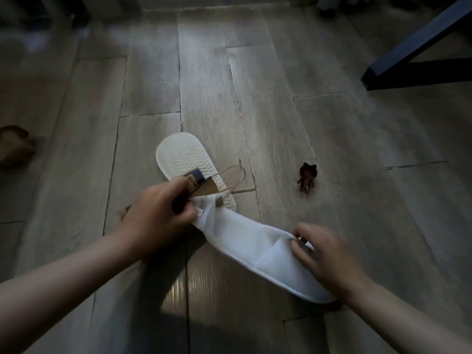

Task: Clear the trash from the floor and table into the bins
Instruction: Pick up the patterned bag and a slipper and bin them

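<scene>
One white slipper (258,254) faces upper side up; its twin (182,158) lies sole-up on the floor (281,72), overlapped by a folded paper bag (204,193).

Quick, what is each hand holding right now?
Left hand: closed, gripping the folded paper bag.
Right hand: closed, pinching the white slipper at its upper edge.

Floor (281,85): grey-brown planks, wood-grain pattern, dark seams. Upturned slipper (181,157): cream-white sole, zigzag tread ridges. Fabric slipper (255,249): plain white, no print. Paper bag (201,186): kraft brown with a navy band; string handles (235,172) tan. Bear figure (307,177): dark brown. Slanted beam (413,44): dark navy. Blurred object (15,146) at left edge: dull brown.
</scene>
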Tool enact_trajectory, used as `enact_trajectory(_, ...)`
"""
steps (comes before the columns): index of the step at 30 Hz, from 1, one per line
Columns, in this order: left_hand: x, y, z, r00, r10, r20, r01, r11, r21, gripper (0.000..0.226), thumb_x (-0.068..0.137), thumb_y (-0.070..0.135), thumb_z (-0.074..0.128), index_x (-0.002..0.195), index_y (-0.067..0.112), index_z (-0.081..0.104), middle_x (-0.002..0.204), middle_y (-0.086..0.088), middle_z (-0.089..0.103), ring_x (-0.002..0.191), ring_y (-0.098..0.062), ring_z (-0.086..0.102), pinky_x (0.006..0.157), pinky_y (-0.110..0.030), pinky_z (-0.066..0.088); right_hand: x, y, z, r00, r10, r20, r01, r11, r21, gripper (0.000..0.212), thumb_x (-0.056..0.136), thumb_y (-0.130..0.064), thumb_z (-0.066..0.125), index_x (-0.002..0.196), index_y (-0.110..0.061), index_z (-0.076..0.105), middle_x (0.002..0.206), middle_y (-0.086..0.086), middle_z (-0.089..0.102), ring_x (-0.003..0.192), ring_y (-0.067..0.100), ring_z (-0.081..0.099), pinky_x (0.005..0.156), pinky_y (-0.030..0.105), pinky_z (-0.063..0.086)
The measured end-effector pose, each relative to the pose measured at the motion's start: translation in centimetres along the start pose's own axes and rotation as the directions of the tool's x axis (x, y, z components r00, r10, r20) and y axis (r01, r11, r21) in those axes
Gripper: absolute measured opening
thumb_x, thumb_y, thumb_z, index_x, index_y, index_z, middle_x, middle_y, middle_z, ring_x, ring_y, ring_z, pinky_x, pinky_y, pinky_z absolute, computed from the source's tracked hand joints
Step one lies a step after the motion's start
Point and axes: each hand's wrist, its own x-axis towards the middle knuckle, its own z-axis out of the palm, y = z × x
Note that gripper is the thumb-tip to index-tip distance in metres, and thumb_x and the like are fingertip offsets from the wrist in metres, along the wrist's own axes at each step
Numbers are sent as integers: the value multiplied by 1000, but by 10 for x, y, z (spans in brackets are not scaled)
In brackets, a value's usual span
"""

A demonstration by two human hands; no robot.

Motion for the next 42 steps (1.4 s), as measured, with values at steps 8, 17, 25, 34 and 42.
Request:
enact_trajectory(8,5,25,-19,989,-116,87,117,993,-10,15,87,23,58,100,19,51,74,14,47,59,-6,46,49,-22,35,-13,-17,-13,974,228,-2,-227,968,103,21,88,-40,43,77,-25,52,68,-7,54,64,13,53,55,39,45)
enact_trajectory(17,-3,116,-174,993,-51,106,50,999,11,29,78,39,41,95,17,46,73,-1,58,59,-30,55,52,-27,38,-41,-113,-160,903,430,-13,-422,890,171,15,88,-27,58,76,-21,51,69,-4,57,67,18,55,56,38,47)
enact_trajectory(25,-15,264,-360,995,-65,71,73,992,-105,32,79,42,40,95,16,51,76,3,57,62,-19,53,53,-35,45,-64,-204,-396,870,480,-114,-452,868,207,15,88,-24,61,76,-22,53,71,-6,59,67,19,57,56,36,48)
enact_trajectory(34,-16,422,-539,999,-10,-35,5,988,-154,11,82,30,52,89,22,49,70,10,55,64,-16,53,53,-23,37,-121,-312,-645,728,611,-311,-508,786,353,16,85,-19,64,70,-21,57,69,-7,58,61,4,57,54,31,48)
enact_trajectory(42,-24,528,-648,964,226,-142,-261,910,-321,17,80,16,65,85,25,51,65,11,54,67,-5,53,54,-16,34,-203,-403,-759,429,710,-558,-507,701,502,17,84,-23,66,69,-21,60,70,-3,62,64,10,59,57,31,47)
